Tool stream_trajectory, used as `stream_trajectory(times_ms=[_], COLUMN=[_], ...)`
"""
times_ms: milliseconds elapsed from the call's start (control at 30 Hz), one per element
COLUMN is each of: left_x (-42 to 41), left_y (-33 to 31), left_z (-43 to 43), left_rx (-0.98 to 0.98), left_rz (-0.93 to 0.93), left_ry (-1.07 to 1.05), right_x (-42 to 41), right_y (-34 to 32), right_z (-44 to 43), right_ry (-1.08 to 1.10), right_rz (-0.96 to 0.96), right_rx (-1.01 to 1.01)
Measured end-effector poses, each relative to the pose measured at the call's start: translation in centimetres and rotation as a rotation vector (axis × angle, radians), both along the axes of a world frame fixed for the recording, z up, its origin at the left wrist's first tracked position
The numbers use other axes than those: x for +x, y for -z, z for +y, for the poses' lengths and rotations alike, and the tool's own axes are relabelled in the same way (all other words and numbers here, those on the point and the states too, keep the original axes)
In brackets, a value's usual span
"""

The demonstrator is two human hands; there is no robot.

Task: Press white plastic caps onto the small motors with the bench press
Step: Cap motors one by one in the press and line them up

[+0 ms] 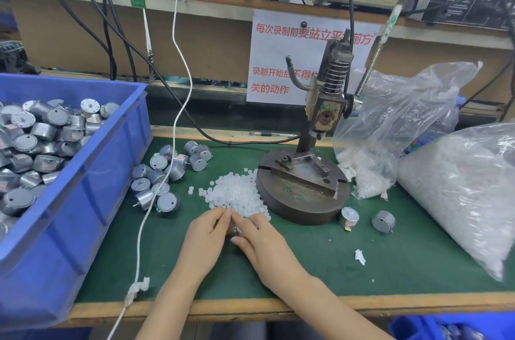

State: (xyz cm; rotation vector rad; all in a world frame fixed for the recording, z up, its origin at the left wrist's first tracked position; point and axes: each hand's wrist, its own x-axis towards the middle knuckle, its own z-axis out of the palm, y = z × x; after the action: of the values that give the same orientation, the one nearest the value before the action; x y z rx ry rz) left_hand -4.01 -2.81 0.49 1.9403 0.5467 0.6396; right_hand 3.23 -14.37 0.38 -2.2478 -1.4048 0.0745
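Observation:
My left hand [207,233] and my right hand [259,239] meet at the near edge of a heap of white plastic caps [237,192] on the green mat. Their fingertips touch around a small motor [235,228] that is mostly hidden between them. The bench press [303,186] stands just beyond on a round dark base, its ram raised and its fixture bare. Loose silver motors [164,175] lie left of the caps. Two more motors [383,221] sit right of the press base.
A blue bin [111,161] full of motors fills the left side. Clear bags of white caps [459,186] lie at the right. A white cord [156,200] hangs down across the mat. A scrap of white paper [360,256] lies near the front edge.

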Motion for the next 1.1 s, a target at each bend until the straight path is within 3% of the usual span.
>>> stream_trajectory(times_ms=[267, 700, 900, 1100], left_x=[0.1, 0.0, 0.1, 0.2], left_y=[0.0, -0.2, -0.1, -0.1], left_z=[0.1, 0.0, 0.1, 0.1], left_rx=[0.021, 0.032, 0.04, 0.028], left_rz=[0.0, 0.016, 0.019, 0.03], left_ry=[-0.006, 0.002, 0.0, -0.009], right_x=[0.2, 0.4, 2.7, 7.1], right_y=[0.7, -0.4, -2.3, -5.3], right_z=[0.0, -1.5, -2.8, -3.8], right_ry=[0.0, 0.349, 0.436, 0.56], right_rz=[-0.021, 0.426, 0.417, 0.274], right_rx=[0.021, 0.569, 0.633, 0.598])
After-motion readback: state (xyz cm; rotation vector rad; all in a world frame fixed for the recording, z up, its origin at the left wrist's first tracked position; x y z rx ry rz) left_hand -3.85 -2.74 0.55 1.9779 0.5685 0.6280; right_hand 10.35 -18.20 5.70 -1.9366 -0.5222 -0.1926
